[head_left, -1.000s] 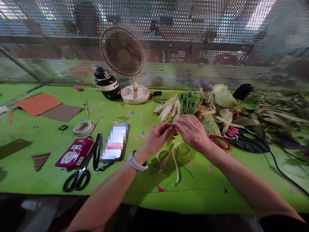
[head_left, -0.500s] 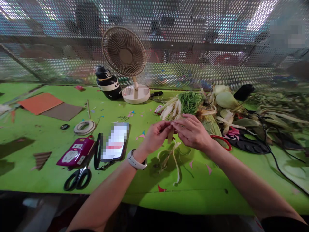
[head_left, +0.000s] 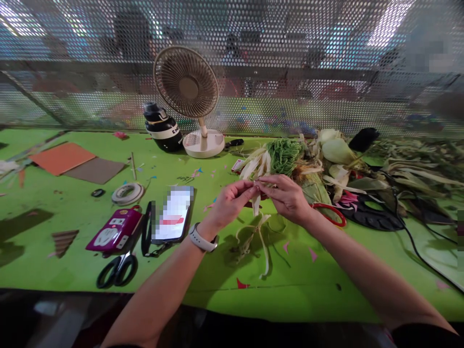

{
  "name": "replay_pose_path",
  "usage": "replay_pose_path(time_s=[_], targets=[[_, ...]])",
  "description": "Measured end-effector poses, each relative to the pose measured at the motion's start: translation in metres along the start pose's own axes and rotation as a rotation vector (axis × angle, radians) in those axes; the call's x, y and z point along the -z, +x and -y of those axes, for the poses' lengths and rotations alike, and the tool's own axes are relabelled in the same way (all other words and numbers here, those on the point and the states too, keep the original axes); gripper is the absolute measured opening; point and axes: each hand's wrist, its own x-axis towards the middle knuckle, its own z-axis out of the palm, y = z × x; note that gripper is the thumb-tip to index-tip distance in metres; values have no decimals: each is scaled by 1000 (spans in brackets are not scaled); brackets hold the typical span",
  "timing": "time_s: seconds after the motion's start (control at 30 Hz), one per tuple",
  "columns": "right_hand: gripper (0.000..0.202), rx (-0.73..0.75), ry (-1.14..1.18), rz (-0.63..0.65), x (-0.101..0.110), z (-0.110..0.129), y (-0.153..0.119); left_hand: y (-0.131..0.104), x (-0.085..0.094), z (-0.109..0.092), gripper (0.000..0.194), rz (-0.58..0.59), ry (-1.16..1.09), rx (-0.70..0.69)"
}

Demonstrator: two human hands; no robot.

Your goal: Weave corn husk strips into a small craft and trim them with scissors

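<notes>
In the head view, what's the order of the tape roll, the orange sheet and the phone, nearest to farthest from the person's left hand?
1. Phone: just left of the left hand.
2. Tape roll: farther left, past the phone.
3. Orange sheet: far left, toward the back.

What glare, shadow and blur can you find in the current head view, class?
Head view: bright glare behind the perforated screen toward both upper corners; shapes beyond it, blurred; phone, bright but pixelated; green tabletop, shadowed below the left hand and right hand; space under its near edge, very dark.
</notes>
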Motion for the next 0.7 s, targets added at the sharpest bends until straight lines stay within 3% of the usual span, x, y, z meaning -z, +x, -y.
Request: replay_pose_path(time_s=[0.2, 0.33, 0.53, 0.7], targets=[[38, -183, 239, -64, 0, 3, 2, 5, 3, 11, 32, 53, -1, -8], [26, -316, 277, -85, 5, 7, 7, 6, 2, 17, 33, 71, 23, -18], [17, -233, 146, -30, 2, 9, 8, 6, 3, 19, 31, 6, 175, -131], [18, -124, -10, -18, 0, 10, 6, 7, 3, 21, 36, -12, 77, -22]])
